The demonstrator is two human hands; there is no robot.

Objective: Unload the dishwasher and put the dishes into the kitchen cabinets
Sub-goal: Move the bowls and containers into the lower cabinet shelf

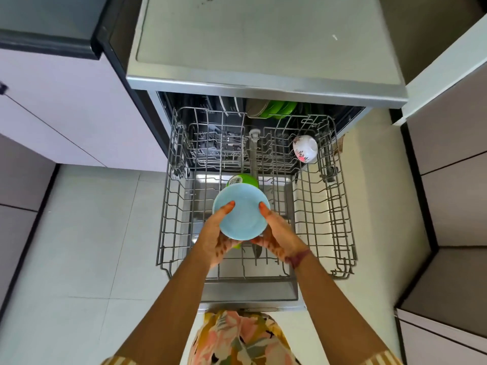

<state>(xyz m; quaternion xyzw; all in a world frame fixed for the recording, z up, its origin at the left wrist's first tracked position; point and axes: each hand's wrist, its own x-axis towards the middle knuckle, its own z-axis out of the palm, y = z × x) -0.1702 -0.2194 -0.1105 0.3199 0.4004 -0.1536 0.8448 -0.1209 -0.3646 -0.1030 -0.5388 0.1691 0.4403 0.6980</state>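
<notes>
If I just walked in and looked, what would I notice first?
Probably the light blue bowl in the middle, held between the left hand and the right hand above the pulled-out wire rack. A green bowl peeks out just behind it. Then the white flowered bowl sitting alone at the rack's far right, and green plates deeper inside the dishwasher.

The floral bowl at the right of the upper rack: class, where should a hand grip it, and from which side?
Probably from above: the floral bowl lies tilted, base up, against the rack wires. Curl fingers over its rounded outside wall, thumb opposite, and lift upward.
</notes>
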